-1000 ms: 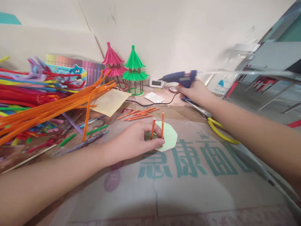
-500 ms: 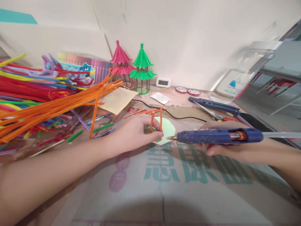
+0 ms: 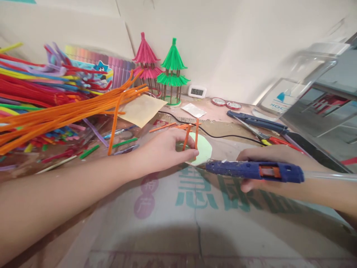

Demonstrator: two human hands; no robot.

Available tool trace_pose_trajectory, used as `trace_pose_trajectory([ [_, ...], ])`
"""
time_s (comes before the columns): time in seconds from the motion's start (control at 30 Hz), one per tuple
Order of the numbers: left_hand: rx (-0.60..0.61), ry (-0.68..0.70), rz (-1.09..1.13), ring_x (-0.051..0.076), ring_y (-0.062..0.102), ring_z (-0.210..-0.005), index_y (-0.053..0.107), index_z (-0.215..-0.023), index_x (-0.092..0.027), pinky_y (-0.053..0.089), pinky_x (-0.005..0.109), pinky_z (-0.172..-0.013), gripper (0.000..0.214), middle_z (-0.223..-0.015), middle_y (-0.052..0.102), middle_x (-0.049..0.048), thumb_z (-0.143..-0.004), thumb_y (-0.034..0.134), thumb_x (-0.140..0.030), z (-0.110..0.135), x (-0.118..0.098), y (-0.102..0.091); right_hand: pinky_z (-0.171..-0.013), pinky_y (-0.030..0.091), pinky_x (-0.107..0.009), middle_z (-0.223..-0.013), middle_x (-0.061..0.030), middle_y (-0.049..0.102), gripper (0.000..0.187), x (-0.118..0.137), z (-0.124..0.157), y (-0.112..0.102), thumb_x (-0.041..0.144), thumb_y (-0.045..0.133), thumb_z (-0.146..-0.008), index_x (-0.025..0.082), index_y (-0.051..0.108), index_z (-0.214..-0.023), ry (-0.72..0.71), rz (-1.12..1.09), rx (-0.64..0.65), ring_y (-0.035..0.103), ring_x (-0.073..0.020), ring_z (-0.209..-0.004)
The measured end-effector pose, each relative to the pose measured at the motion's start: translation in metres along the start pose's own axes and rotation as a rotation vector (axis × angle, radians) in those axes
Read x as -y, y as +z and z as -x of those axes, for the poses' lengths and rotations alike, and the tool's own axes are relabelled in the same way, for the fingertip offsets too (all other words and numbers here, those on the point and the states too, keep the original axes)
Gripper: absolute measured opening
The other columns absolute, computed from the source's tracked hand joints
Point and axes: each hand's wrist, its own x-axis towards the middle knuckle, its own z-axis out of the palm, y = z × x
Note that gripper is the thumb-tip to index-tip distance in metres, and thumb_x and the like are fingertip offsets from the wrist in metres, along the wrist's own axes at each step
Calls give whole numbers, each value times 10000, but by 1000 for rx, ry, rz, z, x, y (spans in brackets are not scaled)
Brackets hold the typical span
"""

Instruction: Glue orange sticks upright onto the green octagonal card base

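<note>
My left hand (image 3: pixel 170 149) rests over a pale green disc (image 3: pixel 205 149), thumb and finger pinched on a short upright orange stick (image 3: pixel 196 134). A second orange stick (image 3: pixel 187 137) stands beside it, slightly tilted, its lower end hidden behind my fingers. My right hand (image 3: pixel 267 156) is wrapped around a dark blue glue gun (image 3: pixel 237 169), which hides part of it. The gun lies nearly level, with a clear glue stick (image 3: pixel 329 175) at its rear. Its nozzle is close to the disc's front edge; whether they touch I cannot tell.
Loose orange sticks (image 3: pixel 163 127) lie behind the disc. Pipe cleaners (image 3: pixel 69 111) are heaped at left. A pink tower (image 3: pixel 144 52) and green tower (image 3: pixel 173 59) stand at the back, near a small clock (image 3: pixel 197 91). Scissors (image 3: pixel 264 139) and a clear bottle (image 3: pixel 298 82) are at right.
The glue gun has rolled slightly, and its nozzle has dropped away from my left fingertips toward the disc's front edge. My left hand keeps its pinch. The whole view has shifted a little.
</note>
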Motion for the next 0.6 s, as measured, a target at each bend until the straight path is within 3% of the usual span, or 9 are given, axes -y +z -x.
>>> trace_pose_trajectory([
  [0.17,-31,14,-37,180,672,-845,709,-833,-230,509,294,-796,155,-898,743,-27,-816,673,-380,-1,-1,0,-498,307,-290,-550,25,548,545,5,0,3,796,650,-713,252,630,-706,77,36,-6,448,-152,-512],
  [0.3,-44,27,-43,177,671,-826,715,-817,-235,498,306,-811,128,-871,742,-38,-812,675,-357,-1,-2,0,-541,346,-298,-574,16,572,552,6,0,3,805,626,-726,254,637,-715,80,26,0,481,-168,-554],
  [0.5,-58,-9,-62,188,671,-847,713,-823,-235,493,312,-797,150,-883,736,-32,-802,680,-380,-1,-2,1,-529,312,-280,-556,49,543,402,17,-2,-4,634,762,-711,263,613,-679,150,59,41,448,-154,-544],
  [0.6,-45,-13,-53,183,668,-839,713,-833,-235,494,306,-794,149,-884,738,-33,-811,676,-378,0,-2,1,-532,322,-282,-567,44,559,398,20,-1,-6,643,750,-725,266,623,-701,132,56,29,457,-160,-546],
])
